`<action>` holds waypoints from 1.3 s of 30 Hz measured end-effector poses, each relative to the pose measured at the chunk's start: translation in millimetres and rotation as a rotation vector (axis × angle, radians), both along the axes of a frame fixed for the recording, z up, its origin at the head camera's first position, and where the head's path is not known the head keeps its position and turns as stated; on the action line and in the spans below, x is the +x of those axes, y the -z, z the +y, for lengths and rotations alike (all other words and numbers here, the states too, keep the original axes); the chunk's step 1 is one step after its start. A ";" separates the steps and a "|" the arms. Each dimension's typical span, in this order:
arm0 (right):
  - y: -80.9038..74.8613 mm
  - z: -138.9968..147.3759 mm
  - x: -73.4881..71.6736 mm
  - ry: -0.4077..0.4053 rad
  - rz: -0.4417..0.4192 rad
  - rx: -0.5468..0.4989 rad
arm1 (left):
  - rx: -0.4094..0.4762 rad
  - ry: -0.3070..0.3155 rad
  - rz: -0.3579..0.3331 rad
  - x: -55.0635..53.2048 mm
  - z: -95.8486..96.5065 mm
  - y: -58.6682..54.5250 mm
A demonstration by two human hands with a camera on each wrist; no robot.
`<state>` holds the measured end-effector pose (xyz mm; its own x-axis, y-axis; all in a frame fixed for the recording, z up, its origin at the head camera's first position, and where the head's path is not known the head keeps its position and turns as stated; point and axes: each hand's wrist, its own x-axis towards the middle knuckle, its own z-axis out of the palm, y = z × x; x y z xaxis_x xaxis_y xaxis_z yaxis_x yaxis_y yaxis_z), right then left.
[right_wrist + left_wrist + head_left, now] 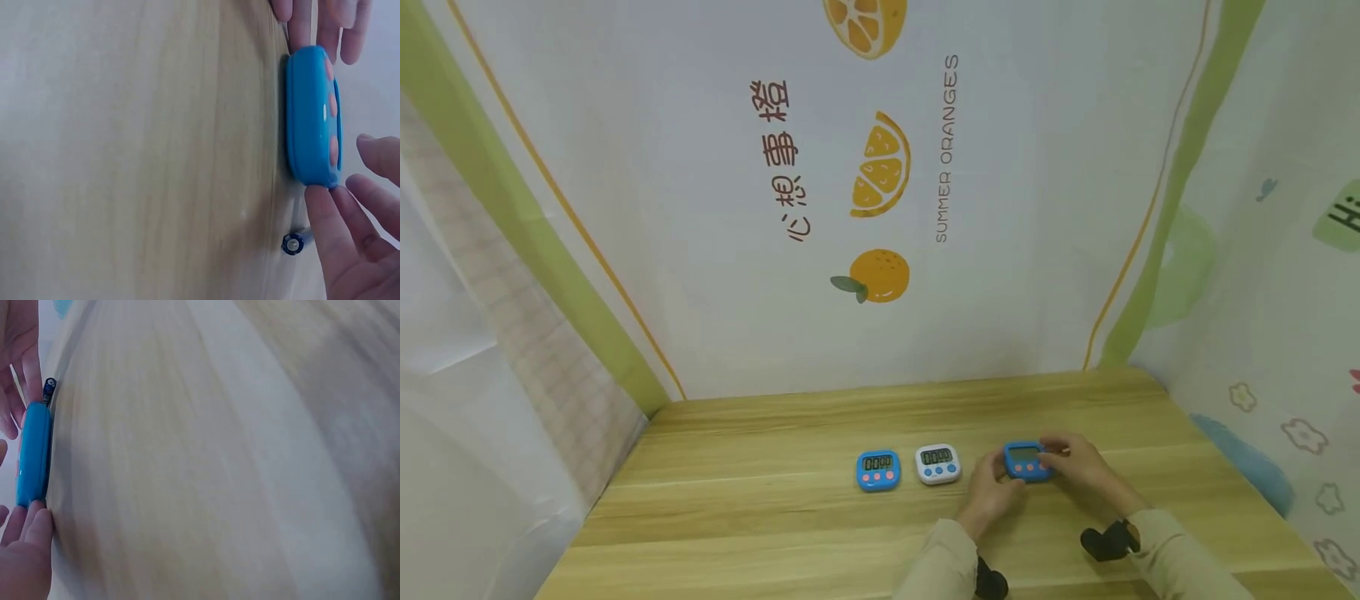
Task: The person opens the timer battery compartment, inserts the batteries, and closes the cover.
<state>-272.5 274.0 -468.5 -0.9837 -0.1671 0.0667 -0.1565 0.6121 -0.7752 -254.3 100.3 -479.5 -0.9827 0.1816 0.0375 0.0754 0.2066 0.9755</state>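
Note:
A blue timer (1027, 461) with pink buttons lies on the wooden table between my two hands, its display blank. My left hand (991, 496) touches the timer's left side with its fingertips. On the opposite side, my right hand (1078, 465) has fingertips against the timer's right end; in the right wrist view its thumb (380, 156) stands apart from the casing. A small battery (296, 242) lies by the right hand's fingers, and the left wrist view shows the same battery (49, 391) past the timer's far end. The timer's back is hidden.
To the left of my hands stand a white timer (937, 464) with blue buttons and another blue timer (877, 472); both displays show zeros. The wooden table (737, 500) meets a printed curtain (715, 317) at its back edge. Another curtain hangs on the right.

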 end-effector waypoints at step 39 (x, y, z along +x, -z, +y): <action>6.2 -4.2 26.8 -0.363 -0.125 -0.140 | -0.113 0.135 0.019 16.6 -39.4 4.9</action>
